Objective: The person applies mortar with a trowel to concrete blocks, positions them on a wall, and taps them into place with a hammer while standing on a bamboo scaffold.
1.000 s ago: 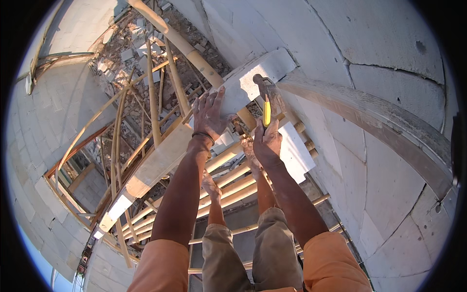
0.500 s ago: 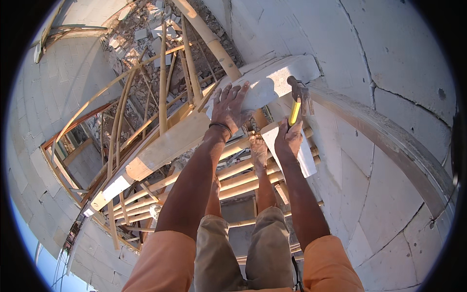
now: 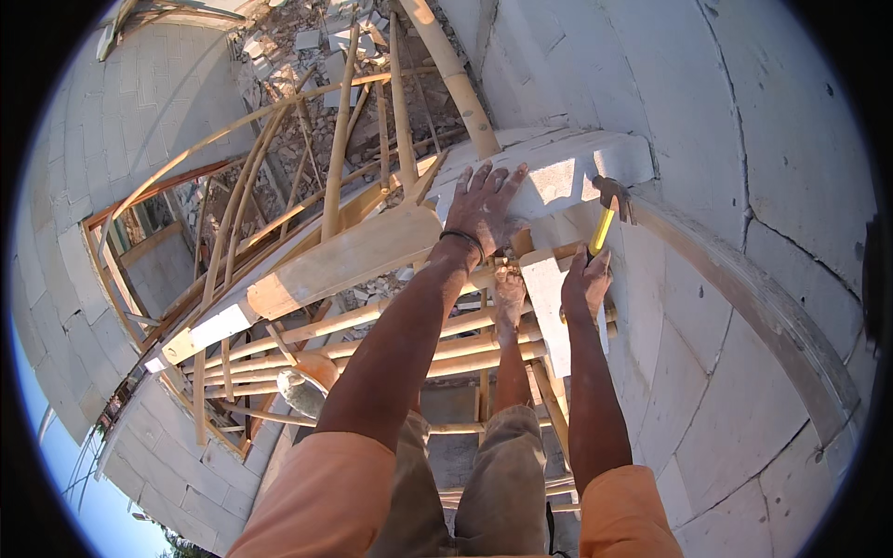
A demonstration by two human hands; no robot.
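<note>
My left hand (image 3: pixel 484 206) lies with its fingers outstretched on the near part of a pale block (image 3: pixel 567 177) set against the wall; a dark band circles its wrist. In my right hand (image 3: pixel 585 282) is a hammer (image 3: pixel 605 226) with a yellow handle, gripped low with the dark head upward. That head is at the block's near right corner; whether it touches the block I cannot tell. Just left of my right hand is a pale, flat-faced piece (image 3: pixel 544 302). A long pale beam with boards (image 3: pixel 344 256) runs from beside my left wrist to the lower left.
Bamboo poles (image 3: pixel 456 347) form a platform under me, with my bare foot (image 3: pixel 509 288) on them. An orange container (image 3: pixel 314 370) stands to the left. Upright poles (image 3: pixel 400 112) rise ahead, with rubble (image 3: pixel 316 56) far below. A grey ledge (image 3: pixel 744 279) curves along the right wall.
My view has swung, so most things sit farther right and the orange container shows more. The hammer has turned slightly in my right hand; my left hand stays on the block.
</note>
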